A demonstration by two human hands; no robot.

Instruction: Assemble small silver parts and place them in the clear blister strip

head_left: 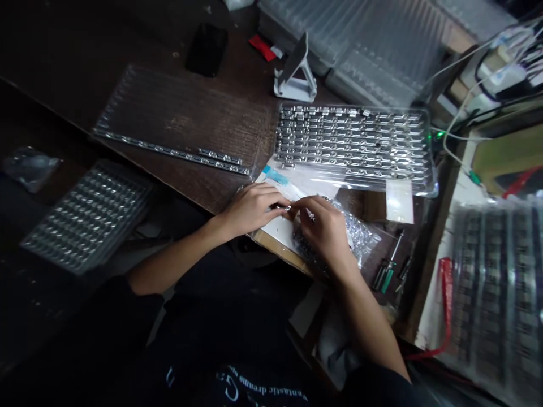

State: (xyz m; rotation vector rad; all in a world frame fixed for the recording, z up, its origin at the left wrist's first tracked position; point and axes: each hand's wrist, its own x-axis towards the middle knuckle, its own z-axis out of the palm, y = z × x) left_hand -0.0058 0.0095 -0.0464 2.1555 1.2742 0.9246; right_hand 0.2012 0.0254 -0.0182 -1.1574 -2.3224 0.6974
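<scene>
My left hand (250,208) is closed, thumb and forefinger pinching a small metal connector (288,208). Its fingertips nearly meet those of my right hand (326,225), whose fingers are curled around small shiny metal pieces (311,217). What lies between the right fingertips is too small to make out. Both hands are over a white board (275,225) at the table's front edge. Partly under my right hand, a clear plastic bag (360,234) holds many small metal parts. Just beyond, a clear tray (431,183) carries rows of metal connectors (352,138).
To the left lies another clear tray (129,73) with connectors along its near side. A black phone-like object (207,50), a white stand (296,85) and stacked trays (373,45) stand behind. Screwdrivers (388,271) lie right; a filled tray (89,215) sits lower left.
</scene>
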